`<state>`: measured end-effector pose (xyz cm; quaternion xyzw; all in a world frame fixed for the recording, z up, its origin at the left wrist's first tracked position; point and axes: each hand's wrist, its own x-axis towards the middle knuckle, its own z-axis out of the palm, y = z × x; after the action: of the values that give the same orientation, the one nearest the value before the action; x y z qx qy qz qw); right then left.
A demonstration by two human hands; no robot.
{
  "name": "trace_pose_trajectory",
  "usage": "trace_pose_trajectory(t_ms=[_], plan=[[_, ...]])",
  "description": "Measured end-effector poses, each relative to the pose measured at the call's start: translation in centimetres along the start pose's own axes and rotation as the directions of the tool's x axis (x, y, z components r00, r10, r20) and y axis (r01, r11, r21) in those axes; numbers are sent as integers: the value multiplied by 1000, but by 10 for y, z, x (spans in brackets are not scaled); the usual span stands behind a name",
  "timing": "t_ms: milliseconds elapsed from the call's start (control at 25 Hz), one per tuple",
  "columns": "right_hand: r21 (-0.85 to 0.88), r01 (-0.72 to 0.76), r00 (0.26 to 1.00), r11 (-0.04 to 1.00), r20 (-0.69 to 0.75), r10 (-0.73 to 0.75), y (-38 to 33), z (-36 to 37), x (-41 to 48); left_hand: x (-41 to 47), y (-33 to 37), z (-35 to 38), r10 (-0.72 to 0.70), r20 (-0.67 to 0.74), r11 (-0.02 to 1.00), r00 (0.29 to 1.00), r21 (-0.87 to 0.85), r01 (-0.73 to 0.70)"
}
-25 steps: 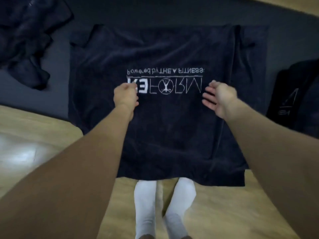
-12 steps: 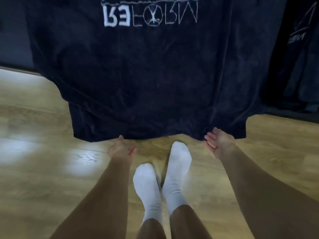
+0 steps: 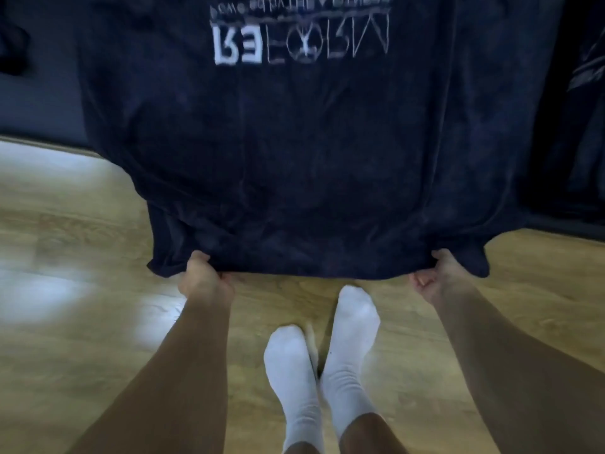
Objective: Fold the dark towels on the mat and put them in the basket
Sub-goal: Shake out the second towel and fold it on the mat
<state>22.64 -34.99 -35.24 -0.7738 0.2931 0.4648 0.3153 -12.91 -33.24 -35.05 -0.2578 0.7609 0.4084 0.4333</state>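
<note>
A dark navy towel with white upside-down lettering lies spread flat, its far part on the dark mat and its near edge over the wooden floor. My left hand grips the near edge towards its left corner. My right hand grips the same edge near the right corner. Both thumbs lie on top of the cloth, with the fingers curled under it. The basket is not in view.
My two feet in white socks stand on the wooden floor just behind the towel's edge. Another dark towel with white print lies at the right. A crumpled dark cloth shows at the far left.
My hands left the towel's middle, came back to its near edge and now grip it near the corners. The view has tilted down towards my feet.
</note>
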Motion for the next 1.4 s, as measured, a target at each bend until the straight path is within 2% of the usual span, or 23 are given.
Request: trace_pose_trajectory(t_ms=[120,200,320,400,480,640,720,880,960,1040,1120,1200,1320,1400], plan=[[119,39,997,992,65,-47,-26,4,-74,-72,35,4,10,164,991,986,-134,12],[228,11,986,973,160,-49,-52,3,-145,-136,73,11,-18,280,988,960,-141,60],[360,25,965,933,234,-116,-121,13,-265,-222,154,33,-3,265,981,964,-188,54],[422,96,925,902,297,-237,-190,27,-358,-294,232,58,101,244,967,965,-251,-38],[493,156,863,856,354,-361,-265,36,-448,-375,312,88,216,249,945,944,-298,-137],[626,231,692,745,433,-578,-405,68,-589,-518,442,168,397,355,890,846,-374,-260],[676,225,597,702,473,-647,-464,82,-647,-587,500,211,467,445,858,764,-437,-269],[787,195,477,585,445,-758,-544,90,-739,-691,586,265,576,520,795,631,-536,-285],[832,174,473,527,399,-786,-566,84,-763,-728,603,273,623,517,760,587,-578,-297],[856,176,486,486,354,-799,-573,79,-771,-750,603,272,660,467,721,588,-613,-323],[867,174,538,468,314,-782,-564,78,-762,-746,592,269,647,408,722,644,-599,-346],[867,196,619,458,253,-743,-541,80,-735,-716,571,266,592,334,756,734,-546,-361],[823,249,745,511,175,-644,-489,73,-686,-645,534,250,489,214,816,846,-453,-358],[804,271,796,529,122,-593,-444,69,-642,-589,504,231,444,123,850,888,-371,-373]])
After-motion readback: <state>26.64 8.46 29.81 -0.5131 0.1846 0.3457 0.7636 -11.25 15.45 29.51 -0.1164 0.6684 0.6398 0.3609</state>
